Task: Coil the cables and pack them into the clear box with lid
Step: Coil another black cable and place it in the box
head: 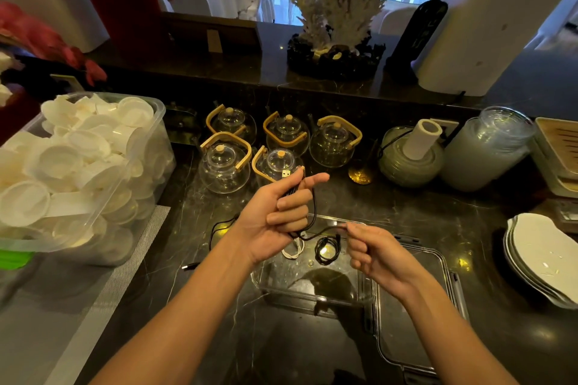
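Head view: the left hand [275,212] curls around a black cable [313,203], its USB plug [285,173] sticking up past the fingers. The cable loops down and across to the right hand [372,248], which pinches its free end. Both hover over the clear box [312,284], where a coiled black cable [327,249] and a white cable [294,251] lie. The lid [416,306] lies just to the box's right.

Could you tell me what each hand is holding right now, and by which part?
Both hold one black cable: left hand grips its USB-plug end, right hand pinches its loose length.
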`<action>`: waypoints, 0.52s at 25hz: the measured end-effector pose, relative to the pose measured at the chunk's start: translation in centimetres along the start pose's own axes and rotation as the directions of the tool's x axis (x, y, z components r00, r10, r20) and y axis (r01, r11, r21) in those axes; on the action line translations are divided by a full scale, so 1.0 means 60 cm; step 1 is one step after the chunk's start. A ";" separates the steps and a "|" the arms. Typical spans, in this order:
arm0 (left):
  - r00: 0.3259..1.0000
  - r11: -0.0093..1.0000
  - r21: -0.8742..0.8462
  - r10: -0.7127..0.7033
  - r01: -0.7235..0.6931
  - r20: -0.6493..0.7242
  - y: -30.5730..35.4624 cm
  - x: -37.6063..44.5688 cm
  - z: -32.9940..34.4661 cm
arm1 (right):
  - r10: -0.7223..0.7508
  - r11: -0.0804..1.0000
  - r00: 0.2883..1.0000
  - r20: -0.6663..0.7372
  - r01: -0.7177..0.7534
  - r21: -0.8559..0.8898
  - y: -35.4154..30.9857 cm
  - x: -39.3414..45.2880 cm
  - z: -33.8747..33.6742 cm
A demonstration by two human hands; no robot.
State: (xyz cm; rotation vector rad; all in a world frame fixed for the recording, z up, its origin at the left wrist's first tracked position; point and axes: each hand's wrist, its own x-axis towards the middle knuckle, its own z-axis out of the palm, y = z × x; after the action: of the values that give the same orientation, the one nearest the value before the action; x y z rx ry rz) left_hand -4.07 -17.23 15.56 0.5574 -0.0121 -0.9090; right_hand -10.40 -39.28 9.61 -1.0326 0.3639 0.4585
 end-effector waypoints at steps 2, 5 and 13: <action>0.998 0.999 0.001 -0.044 0.044 0.034 -0.008 -0.002 0.000 | -0.025 0.951 1.000 0.003 0.023 0.307 -0.008 0.001 -0.002; 0.996 0.998 0.010 -0.070 0.069 0.052 -0.017 -0.008 0.002 | -0.112 0.830 0.992 0.061 0.060 0.555 -0.019 0.001 -0.002; 0.970 0.987 -0.055 -0.136 0.149 0.200 -0.041 -0.008 0.004 | 0.027 0.968 0.972 0.234 -0.084 0.235 -0.007 0.006 0.050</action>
State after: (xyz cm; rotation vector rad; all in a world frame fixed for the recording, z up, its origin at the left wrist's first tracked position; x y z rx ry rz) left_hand -6.25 -18.19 14.74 0.4058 -0.1192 -1.0982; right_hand -9.62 -36.74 11.15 -0.7228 0.2361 0.5633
